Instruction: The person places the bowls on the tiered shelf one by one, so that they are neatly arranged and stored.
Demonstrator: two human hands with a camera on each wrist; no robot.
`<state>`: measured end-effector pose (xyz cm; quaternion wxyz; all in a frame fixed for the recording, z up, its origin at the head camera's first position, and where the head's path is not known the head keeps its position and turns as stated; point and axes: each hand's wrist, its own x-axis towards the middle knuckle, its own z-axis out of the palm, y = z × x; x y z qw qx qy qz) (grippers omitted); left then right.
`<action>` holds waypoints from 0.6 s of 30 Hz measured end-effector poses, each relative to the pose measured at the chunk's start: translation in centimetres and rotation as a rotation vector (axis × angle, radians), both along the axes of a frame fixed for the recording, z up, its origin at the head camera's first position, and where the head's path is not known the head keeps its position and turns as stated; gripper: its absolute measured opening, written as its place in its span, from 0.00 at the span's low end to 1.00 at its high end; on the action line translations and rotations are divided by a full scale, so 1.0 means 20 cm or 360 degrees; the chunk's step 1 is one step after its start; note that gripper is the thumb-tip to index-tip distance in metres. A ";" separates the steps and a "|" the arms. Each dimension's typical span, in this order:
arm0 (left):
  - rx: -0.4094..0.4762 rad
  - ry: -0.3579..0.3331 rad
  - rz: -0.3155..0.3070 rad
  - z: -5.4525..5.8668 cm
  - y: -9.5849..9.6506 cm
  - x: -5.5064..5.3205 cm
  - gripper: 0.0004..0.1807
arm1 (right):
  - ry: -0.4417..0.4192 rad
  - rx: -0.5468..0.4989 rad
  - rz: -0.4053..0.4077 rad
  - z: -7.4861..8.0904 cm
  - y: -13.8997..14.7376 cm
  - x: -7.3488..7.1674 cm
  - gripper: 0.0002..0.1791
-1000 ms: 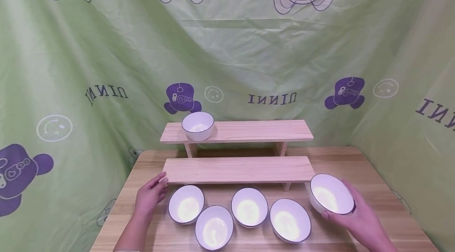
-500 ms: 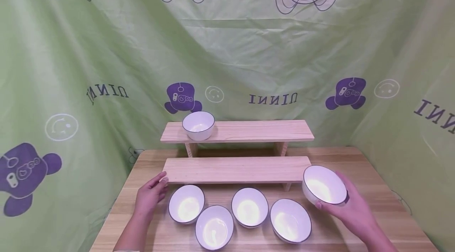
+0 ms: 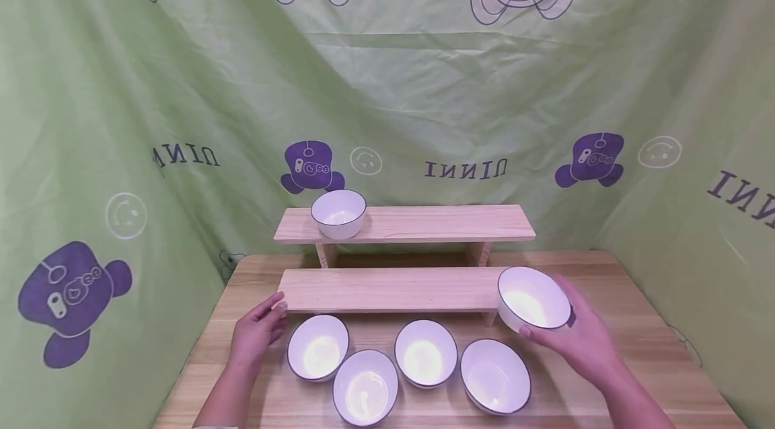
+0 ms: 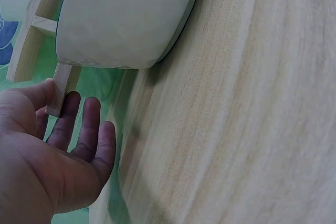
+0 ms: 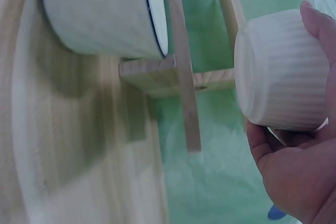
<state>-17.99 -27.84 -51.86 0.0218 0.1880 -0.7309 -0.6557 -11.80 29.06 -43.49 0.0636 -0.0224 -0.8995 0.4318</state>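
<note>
"Where is the held bowl [image 3: 533, 298]?"

"Over the right end of the lower board [image 3: 393, 290], raised clear of it, rim upward. The right hand [image 3: 584, 331] grips it from the side away from the board's middle, thumb and fingers opened only as wide as its outer wall."

"And the left hand [image 3: 257, 335]?"

"At the lower board's left end, nearly closed there: the thumb and a finger pinch the edge, and the other fingers are loosely bent."

"What stands about them?"

"Four similar bowls [image 3: 426, 354], white with dark rims, on the worktop [image 3: 654, 348] in front of the lower board. The leftmost is just beside the left hand. One more, the shelved bowl [image 3: 339, 217], sits on the upper board [image 3: 442, 222], behind and above the lower one, towards its left end."

"And farther back?"

"A green cloth [image 3: 393, 93] with purple figures, hanging behind the lower board."
</note>
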 end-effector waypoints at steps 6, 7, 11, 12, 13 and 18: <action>0.0026 0.0021 0.0003 0.00 0.00 0.00 0.34 | 0.0029 -0.0046 0.0045 0.03 -0.05 -0.05 0.67; 0.0032 0.0027 0.0003 0.00 0.01 -0.01 0.33 | 0.0033 -0.0052 0.0051 0.04 -0.06 -0.05 0.67; 0.0049 0.0045 0.0002 0.00 0.01 -0.01 0.32 | 0.0040 -0.0062 0.0068 0.06 -0.09 -0.09 0.67; 0.0055 0.0047 0.0003 0.00 0.01 -0.01 0.32 | 0.0047 -0.0060 0.0070 0.06 -0.10 -0.10 0.67; 0.0060 0.0048 0.0003 0.00 0.01 -0.01 0.32 | 0.0056 -0.0058 0.0072 0.06 -0.11 -0.11 0.67; 0.0077 0.0045 0.0004 0.00 0.01 -0.02 0.32 | 0.0105 -0.0087 0.0111 0.06 -0.15 -0.16 0.66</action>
